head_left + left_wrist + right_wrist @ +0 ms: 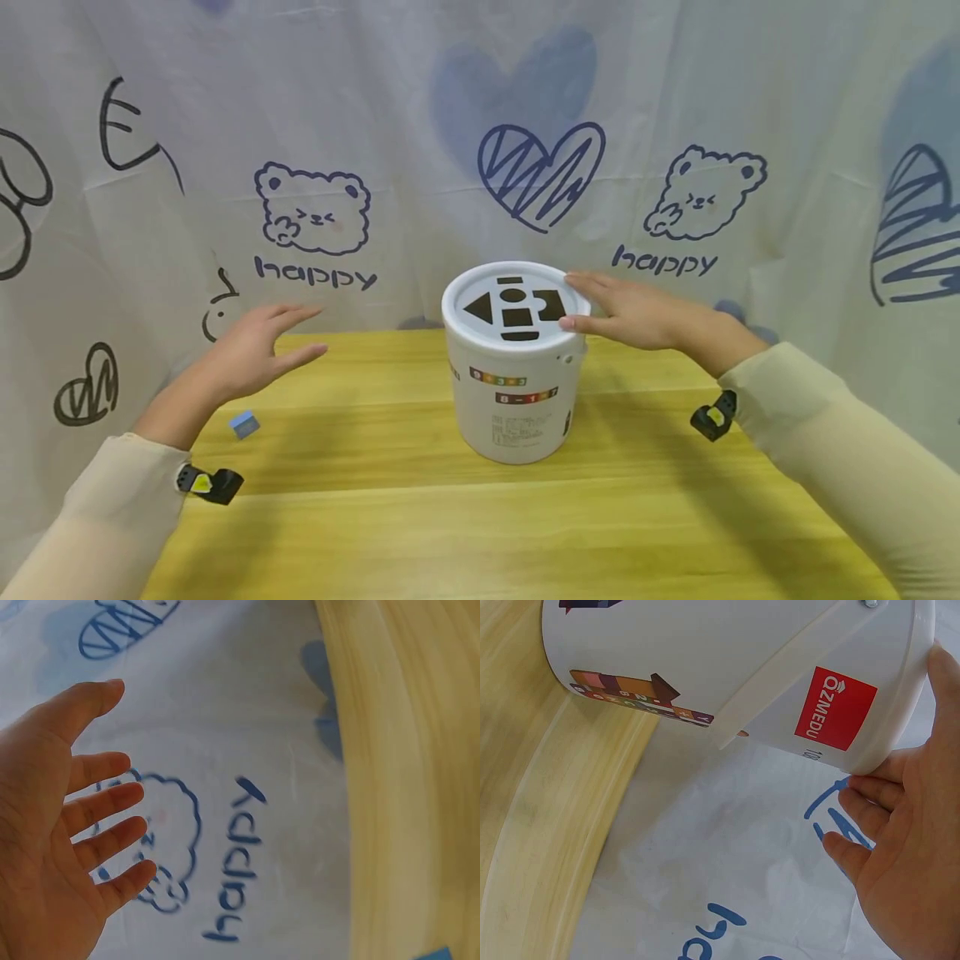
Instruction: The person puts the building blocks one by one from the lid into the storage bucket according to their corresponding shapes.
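Note:
A white bucket (510, 408) stands upright on the wooden table, its lid (480, 329) pierced with several dark shaped holes. My right hand (637, 312) is at the lid's right edge, thumb toward the front and fingers toward the back. In the right wrist view, fingertips of this hand (900, 832) touch the rim while the lower fingers extend loosely past it. Left of the bucket, my left hand (251, 354) hovers over the table with fingers spread and nothing in it. The left wrist view shows its palm (30, 825) and straight fingers.
A small blue block (243, 424) lies on the table near my left wrist. Behind the table (480, 533) hangs a pale curtain (420, 100) with hearts and bears printed on it. A white handle strap (780, 667) runs along the bucket's side.

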Motion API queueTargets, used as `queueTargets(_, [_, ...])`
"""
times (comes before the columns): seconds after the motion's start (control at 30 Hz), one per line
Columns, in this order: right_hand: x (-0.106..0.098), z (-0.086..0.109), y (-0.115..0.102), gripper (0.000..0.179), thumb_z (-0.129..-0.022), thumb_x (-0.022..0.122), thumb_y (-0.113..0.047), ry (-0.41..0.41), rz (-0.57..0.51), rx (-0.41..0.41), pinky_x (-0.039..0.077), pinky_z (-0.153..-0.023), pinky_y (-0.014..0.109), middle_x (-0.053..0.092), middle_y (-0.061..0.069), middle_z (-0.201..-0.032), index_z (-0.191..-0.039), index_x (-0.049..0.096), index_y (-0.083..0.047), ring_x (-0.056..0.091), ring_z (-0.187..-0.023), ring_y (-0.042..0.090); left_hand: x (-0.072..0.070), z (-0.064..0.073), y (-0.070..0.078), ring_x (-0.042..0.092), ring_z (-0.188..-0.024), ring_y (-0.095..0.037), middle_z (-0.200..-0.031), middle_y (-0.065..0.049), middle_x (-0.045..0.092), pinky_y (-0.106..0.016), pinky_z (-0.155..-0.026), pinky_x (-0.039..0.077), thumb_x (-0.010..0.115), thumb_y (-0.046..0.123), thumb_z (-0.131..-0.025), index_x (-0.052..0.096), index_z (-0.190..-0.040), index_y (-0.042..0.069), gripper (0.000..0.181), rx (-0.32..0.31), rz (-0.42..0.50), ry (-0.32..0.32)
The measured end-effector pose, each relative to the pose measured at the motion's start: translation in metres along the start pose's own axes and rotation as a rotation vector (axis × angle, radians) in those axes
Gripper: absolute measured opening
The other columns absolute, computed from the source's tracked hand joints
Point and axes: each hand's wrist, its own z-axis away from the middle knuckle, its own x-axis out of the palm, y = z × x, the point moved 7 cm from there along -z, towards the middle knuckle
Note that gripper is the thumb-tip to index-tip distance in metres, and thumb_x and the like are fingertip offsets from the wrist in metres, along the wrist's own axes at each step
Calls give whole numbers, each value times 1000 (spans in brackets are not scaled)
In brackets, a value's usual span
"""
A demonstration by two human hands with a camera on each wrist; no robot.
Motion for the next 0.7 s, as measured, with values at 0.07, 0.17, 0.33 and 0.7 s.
queueTargets(0.07, [0, 0, 0, 95, -88, 38, -78, 1, -1, 0, 22, -112, 62, 15, 7, -163, -158, 16, -19, 21, -144, 38, 4, 7, -9, 30, -133, -52, -146, -30, 36, -71, -104, 25, 54, 51, -97, 40, -148, 4, 70, -20, 10, -6])
queueTargets(0.17, [-1, 1, -1, 94, -88, 38, -78, 3, -5, -3, 23, -112, 62, 15, 8, -162, -158, 16, -19, 22, -144, 38, 10, 17, -22, 30, -132, -53, -146, -31, 35, -72, -103, 25, 54, 51, -97, 39, -149, 4, 71, -48, 24, -8])
queueTargets(0.33, [-1, 2, -3, 94, -88, 39, -77, 5, -7, -6, 23, -112, 62, 16, 9, -162, -158, 17, -18, 22, -144, 39, 18, 33, -41, 31, -130, -55, -144, -33, 35, -73, -100, 28, 58, 48, -96, 40, -148, 2, 72, -77, 39, 6])
queueTargets(0.7, [-1, 1, -3, 94, -88, 40, -76, 13, -5, -10, 23, -112, 61, 17, 9, -162, -158, 18, -17, 23, -144, 38, 43, 60, -86, 32, -126, -59, -143, -38, 35, -74, -97, 29, 58, 50, -95, 40, -146, -4, 76, -158, 75, -21])
